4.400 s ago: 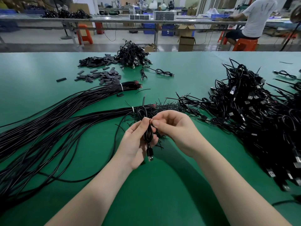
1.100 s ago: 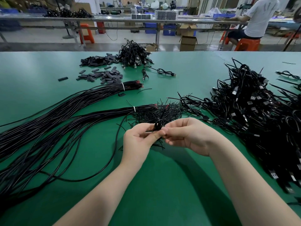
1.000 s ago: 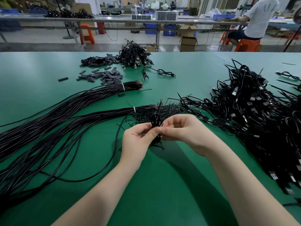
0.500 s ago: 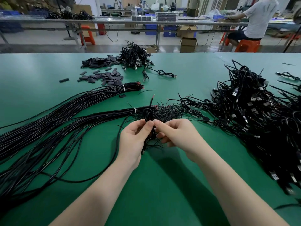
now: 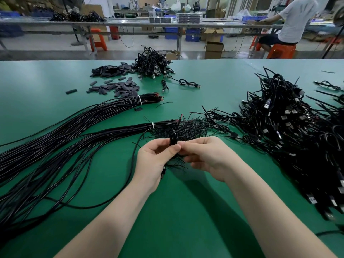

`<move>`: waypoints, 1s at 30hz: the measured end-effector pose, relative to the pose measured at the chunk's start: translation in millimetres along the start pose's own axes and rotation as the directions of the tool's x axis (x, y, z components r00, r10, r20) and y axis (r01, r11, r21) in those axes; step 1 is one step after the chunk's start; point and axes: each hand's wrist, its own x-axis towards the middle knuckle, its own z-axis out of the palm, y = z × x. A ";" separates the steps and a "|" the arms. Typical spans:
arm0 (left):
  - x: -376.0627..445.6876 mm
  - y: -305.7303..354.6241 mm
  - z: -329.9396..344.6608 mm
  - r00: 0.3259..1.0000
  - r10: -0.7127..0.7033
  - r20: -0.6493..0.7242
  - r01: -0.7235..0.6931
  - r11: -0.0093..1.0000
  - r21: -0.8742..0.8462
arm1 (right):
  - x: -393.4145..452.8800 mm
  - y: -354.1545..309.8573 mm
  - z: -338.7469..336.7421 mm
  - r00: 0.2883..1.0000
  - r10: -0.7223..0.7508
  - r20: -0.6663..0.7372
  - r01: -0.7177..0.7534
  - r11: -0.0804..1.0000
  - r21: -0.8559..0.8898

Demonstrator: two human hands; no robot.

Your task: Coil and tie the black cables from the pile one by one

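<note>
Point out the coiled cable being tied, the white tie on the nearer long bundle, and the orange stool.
coiled cable (image 5: 174, 137), head view, top loop
white tie (image 5: 152, 125), head view, band middle
orange stool (image 5: 283, 48), head view, seat

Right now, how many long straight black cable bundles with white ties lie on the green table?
2: a far bundle below the flat black pieces, a near bundle ending above the hands.

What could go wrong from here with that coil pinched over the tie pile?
1. Both hands, left hand and right hand, pinch the small coiled cable at the fingertips only; a slip would probably let the coil spring open.
2. The coil sits right above the loose twist ties; extra ties may snag in it.
3. The long cable bundle ends beside the hands; its strands could get caught.
</note>
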 end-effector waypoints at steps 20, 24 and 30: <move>-0.5 14.3 0.4 0.979 -0.205 0.014 0.204 0.979 0.029 | 15.3 30.9 8.9 0.329 -0.906 0.265 0.542 -0.048 -0.839; -5.6 12.0 4.2 0.976 -0.162 0.144 0.147 0.983 0.114 | 17.3 27.4 -0.5 0.361 -0.894 0.264 0.546 -0.027 -0.837; -4.0 14.3 0.5 0.965 -0.180 0.192 0.166 0.982 0.084 | 16.0 24.0 2.3 0.444 -0.874 0.198 0.658 0.168 -0.734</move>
